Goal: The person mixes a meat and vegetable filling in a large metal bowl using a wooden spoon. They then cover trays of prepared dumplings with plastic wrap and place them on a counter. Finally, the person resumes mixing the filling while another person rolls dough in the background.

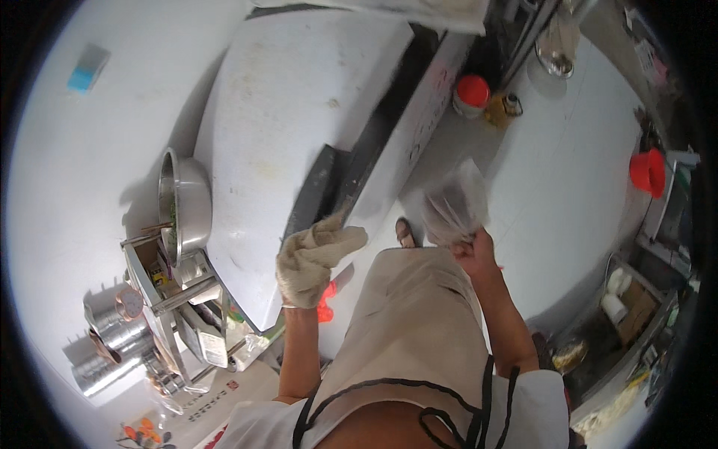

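A beige cloth or glove covers my left hand, which is at the dark handle on the edge of a white chest freezer; whether it grips the handle, I cannot tell. My right hand is closed on the gathered neck of a clear plastic bag. Something dark shows through the bag's film, too blurred to name. A beige apron with black ties hangs between my arms, and one shoe shows past its hem.
Left of the freezer, a steel bowl with greens stands by a cluttered shelf. A red-lidded bucket and a yellow oil jug are on the floor beyond. A red basin is at the far right.
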`<state>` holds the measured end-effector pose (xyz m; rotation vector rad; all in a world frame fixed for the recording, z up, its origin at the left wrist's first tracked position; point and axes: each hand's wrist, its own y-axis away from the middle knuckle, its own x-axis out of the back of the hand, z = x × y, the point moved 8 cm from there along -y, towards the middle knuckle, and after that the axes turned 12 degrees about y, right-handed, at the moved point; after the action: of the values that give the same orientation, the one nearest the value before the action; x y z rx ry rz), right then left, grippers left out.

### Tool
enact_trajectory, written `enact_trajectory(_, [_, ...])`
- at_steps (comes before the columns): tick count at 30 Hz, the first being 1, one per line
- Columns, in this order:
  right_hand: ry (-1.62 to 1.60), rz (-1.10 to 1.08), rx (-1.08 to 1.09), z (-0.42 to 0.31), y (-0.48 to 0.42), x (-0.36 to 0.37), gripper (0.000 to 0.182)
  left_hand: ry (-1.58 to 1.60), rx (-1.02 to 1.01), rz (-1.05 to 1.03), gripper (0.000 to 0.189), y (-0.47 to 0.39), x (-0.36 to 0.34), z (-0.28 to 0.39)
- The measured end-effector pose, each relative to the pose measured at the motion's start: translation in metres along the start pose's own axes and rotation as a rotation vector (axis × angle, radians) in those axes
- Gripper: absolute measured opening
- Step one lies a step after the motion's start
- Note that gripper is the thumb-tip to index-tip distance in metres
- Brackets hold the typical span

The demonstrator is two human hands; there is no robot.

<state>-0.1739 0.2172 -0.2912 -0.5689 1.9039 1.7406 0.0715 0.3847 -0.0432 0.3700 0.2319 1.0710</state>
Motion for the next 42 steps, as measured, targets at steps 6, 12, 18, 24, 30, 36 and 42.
enact_trajectory(6, [0.338, -0.091, -0.186, 0.079, -0.022, -0.127, 0.021, -0.42, -0.234, 0.106, 0.057, 0.013, 0.012, 0.036])
enact_trajectory(12, [0.443, -0.436, -0.032, 0.185, -0.103, -0.223, 0.021, -0.949, -0.279, 0.128, 0.079, 0.035, 0.058, 0.026])
enact_trajectory(18, [0.218, -0.106, -0.466, 0.247, -0.137, -0.26, 0.025, -1.129, -0.005, 0.418, 0.086, 0.046, 0.108, 0.021])
enact_trajectory(24, [0.25, -0.061, -0.438, 0.3, -0.185, -0.231, 0.024, -0.85, 0.078, 0.587, 0.076, 0.063, 0.133, 0.016])
enact_trajectory(30, [0.218, -0.083, -0.412, 0.318, -0.212, -0.229, 0.023, -0.874, 0.053, 0.576, 0.071, 0.062, 0.128, 0.022])
enact_trajectory(36, [0.206, -0.162, -0.441, 0.321, -0.195, -0.231, 0.022, -0.883, 0.042, 0.531, 0.066, 0.057, 0.129, 0.019])
enact_trajectory(42, [0.194, -0.331, -0.508, 0.311, -0.15, -0.24, 0.022, -0.888, -0.006, 0.46, 0.061, 0.055, 0.108, 0.022])
